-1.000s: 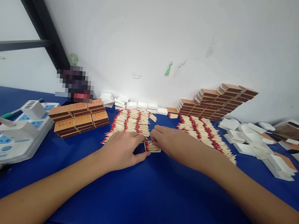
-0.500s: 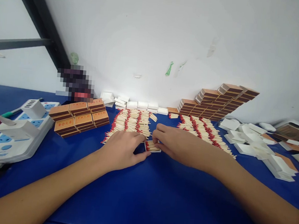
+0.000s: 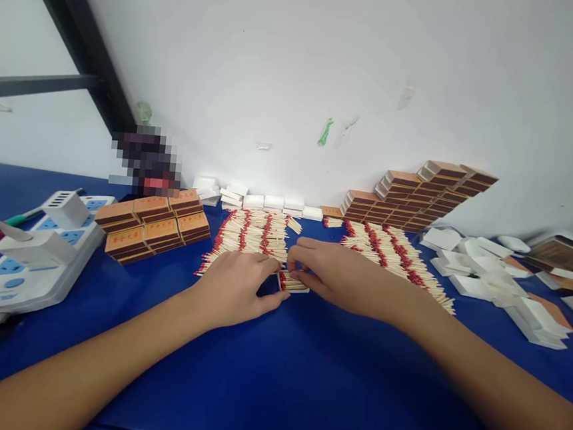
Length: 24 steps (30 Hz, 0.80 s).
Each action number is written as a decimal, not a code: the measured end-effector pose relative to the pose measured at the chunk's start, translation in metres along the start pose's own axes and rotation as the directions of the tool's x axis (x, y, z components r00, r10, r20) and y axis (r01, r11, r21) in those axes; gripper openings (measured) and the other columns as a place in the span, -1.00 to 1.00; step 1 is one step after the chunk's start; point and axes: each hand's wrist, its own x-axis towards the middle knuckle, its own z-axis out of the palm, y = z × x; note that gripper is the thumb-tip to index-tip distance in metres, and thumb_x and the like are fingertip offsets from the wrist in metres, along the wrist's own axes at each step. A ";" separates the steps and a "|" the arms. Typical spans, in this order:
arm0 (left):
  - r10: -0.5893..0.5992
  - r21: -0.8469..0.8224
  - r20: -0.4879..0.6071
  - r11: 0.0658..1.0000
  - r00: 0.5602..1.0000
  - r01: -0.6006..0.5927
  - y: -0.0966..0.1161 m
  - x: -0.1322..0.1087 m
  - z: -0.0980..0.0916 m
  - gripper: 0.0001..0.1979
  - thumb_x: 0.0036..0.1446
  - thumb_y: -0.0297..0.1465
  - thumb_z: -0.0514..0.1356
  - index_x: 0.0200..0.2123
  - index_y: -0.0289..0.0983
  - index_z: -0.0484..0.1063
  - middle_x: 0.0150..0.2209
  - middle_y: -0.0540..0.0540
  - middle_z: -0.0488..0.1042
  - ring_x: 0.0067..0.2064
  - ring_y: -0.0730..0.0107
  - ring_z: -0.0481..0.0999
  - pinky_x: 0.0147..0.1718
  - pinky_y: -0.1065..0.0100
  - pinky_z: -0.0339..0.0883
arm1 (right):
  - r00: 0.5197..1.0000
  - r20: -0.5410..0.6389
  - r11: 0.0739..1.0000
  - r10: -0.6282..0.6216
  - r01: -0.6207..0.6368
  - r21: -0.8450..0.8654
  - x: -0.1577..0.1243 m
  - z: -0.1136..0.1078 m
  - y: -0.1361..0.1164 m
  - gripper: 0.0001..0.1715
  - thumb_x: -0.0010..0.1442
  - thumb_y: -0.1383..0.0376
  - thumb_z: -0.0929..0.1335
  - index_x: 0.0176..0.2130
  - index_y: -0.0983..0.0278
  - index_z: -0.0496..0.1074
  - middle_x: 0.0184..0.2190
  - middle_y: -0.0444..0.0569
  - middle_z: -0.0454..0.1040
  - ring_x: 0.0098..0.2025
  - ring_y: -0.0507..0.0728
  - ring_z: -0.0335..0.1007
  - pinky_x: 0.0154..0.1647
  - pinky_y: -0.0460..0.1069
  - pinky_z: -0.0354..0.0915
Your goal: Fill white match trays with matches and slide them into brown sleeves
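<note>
A small white matchbox tray [image 3: 301, 290] filled with red-headed matches [image 3: 291, 282] lies on the blue table between my hands. My left hand [image 3: 234, 287] steadies the tray's left end, thumb at the near corner and fingers at the far side. Over the tray is my right hand [image 3: 334, 273], fingers curled and pinched together at the matches; whatever is between its fingertips is hidden. Behind my left hand lie rows of loose matches [image 3: 252, 232], and another spread of loose matches [image 3: 388, 251] lies behind my right hand.
Closed matchboxes [image 3: 155, 223] are stacked at left, beside a white power strip [image 3: 52, 261] with plugs. A stepped stack of matchboxes [image 3: 418, 200] leans by the wall. White trays [image 3: 272, 202] line the back; more white trays [image 3: 487, 266] are heaped at right.
My right hand has shifted slightly left over the tray, its fingers lying closer to my left hand. My left hand and the tray stay in place.
</note>
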 end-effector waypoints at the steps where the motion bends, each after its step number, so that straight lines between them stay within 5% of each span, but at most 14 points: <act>1: 0.001 -0.004 0.001 1.000 1.000 -0.001 0.000 0.000 0.000 -0.61 0.36 -0.05 0.20 0.01 -0.19 0.58 -0.12 -0.12 0.67 -0.13 0.03 0.66 -0.33 0.19 0.38 | 1.000 -0.018 1.000 -0.019 0.020 0.015 0.001 0.002 0.001 -0.83 0.45 0.40 0.28 -0.12 0.25 0.47 -0.13 0.00 0.51 -0.22 0.12 0.44 -0.27 -0.02 0.19; 9: -0.004 -0.015 0.002 1.000 1.000 0.004 0.000 -0.001 0.001 -0.62 0.36 -0.05 0.19 0.02 -0.18 0.58 -0.10 -0.12 0.68 -0.09 0.01 0.67 -0.30 0.17 0.41 | 0.996 -0.051 0.997 -0.073 0.074 0.020 0.004 0.002 0.006 -0.79 0.42 0.42 0.30 -0.14 0.23 0.53 -0.18 -0.02 0.52 -0.23 0.10 0.42 -0.27 -0.02 0.19; 13: 0.002 -0.020 -0.015 1.000 1.000 -0.002 0.001 -0.001 0.002 -0.62 0.36 -0.05 0.19 0.02 -0.18 0.58 -0.08 -0.11 0.68 -0.06 0.00 0.68 -0.26 0.14 0.44 | 0.974 -0.223 0.999 0.026 -0.029 -0.013 0.015 0.006 0.032 -0.86 0.40 0.33 0.34 -0.15 0.23 0.54 -0.21 -0.01 0.55 -0.20 0.16 0.44 -0.24 0.03 0.26; 17: 0.006 -0.030 -0.021 1.000 1.000 -0.007 0.001 -0.001 0.003 -0.61 0.36 -0.05 0.19 0.01 -0.18 0.59 -0.08 -0.11 0.68 -0.07 0.01 0.68 -0.23 0.13 0.46 | 0.927 -0.374 0.994 0.022 -0.061 -0.093 0.026 0.020 0.064 -0.66 0.45 0.30 0.27 0.08 0.27 0.57 -0.03 0.15 0.58 0.06 0.32 0.46 0.07 0.20 0.37; 24: 0.007 -0.029 -0.014 1.000 1.000 -0.007 0.000 -0.001 0.003 -0.59 0.37 -0.04 0.19 0.04 -0.18 0.58 -0.07 -0.13 0.68 -0.06 -0.01 0.68 -0.21 0.10 0.48 | 0.947 -0.311 0.975 -0.083 0.012 -0.222 0.032 0.034 0.073 -0.48 0.50 0.31 0.18 0.26 0.26 0.53 0.30 0.17 0.47 0.27 0.39 0.32 0.28 0.35 0.32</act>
